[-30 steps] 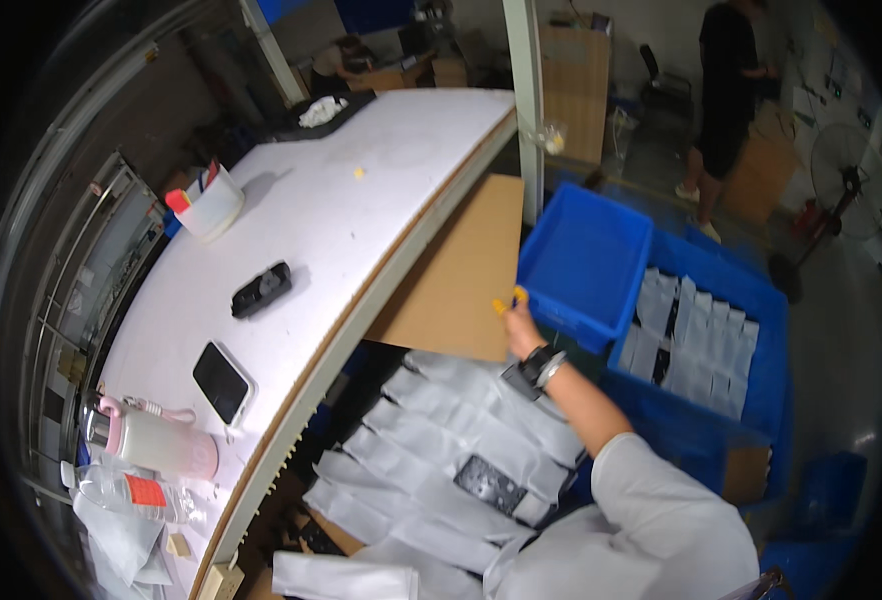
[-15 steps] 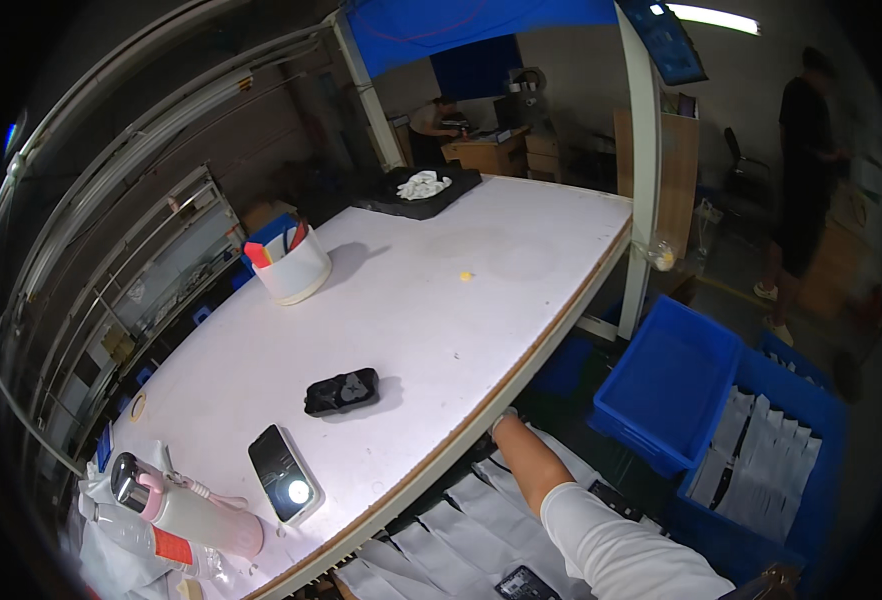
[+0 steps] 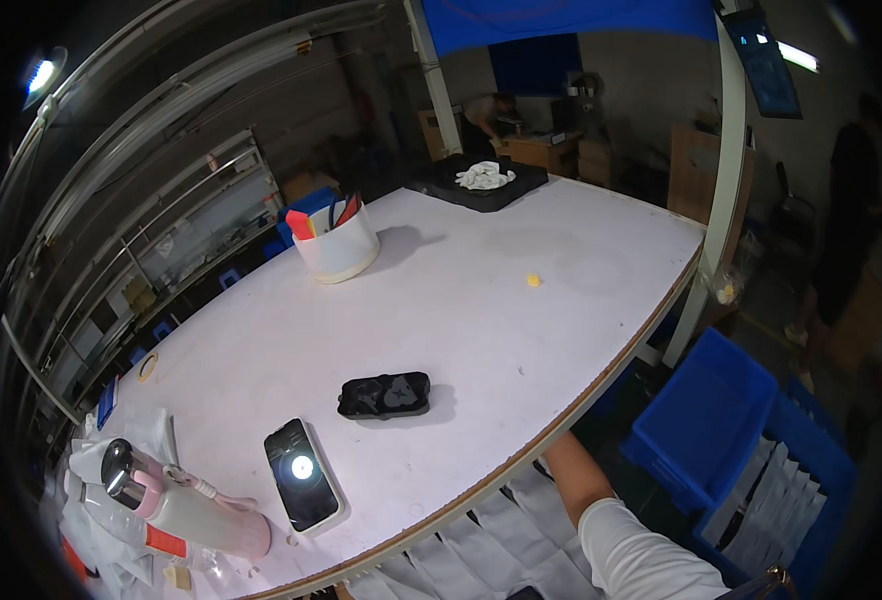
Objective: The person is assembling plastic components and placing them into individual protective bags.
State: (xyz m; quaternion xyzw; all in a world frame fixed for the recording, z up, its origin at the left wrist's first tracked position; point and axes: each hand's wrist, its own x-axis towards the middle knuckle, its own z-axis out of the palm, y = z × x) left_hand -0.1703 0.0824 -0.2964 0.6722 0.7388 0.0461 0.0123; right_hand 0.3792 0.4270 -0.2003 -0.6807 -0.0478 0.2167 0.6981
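Observation:
My right forearm [image 3: 576, 480], in a white sleeve, reaches below the near edge of the white table. The hand itself is hidden under the tabletop, so its fingers and anything in them do not show. Beside and below the arm lie rows of white packets [image 3: 491, 545], partly under the table edge. My left hand is not in view. On the tabletop [image 3: 471, 330] rest a black oblong device [image 3: 385, 396] with grey marks and a phone [image 3: 304, 478] with a bright light reflected in its screen.
A pink-and-white bottle [image 3: 196, 510] and plastic bags [image 3: 141, 440] crowd the left corner. A white tub [image 3: 341, 250] holds tools; a black tray [image 3: 486, 190] sits at the far end. Blue bins [image 3: 706, 410] stand right, below a table post [image 3: 723, 180]. Two people are farther off.
My view has swung left and the table sits farther right in it. My right hand, partly seen at the table edge before, is now hidden beneath it.

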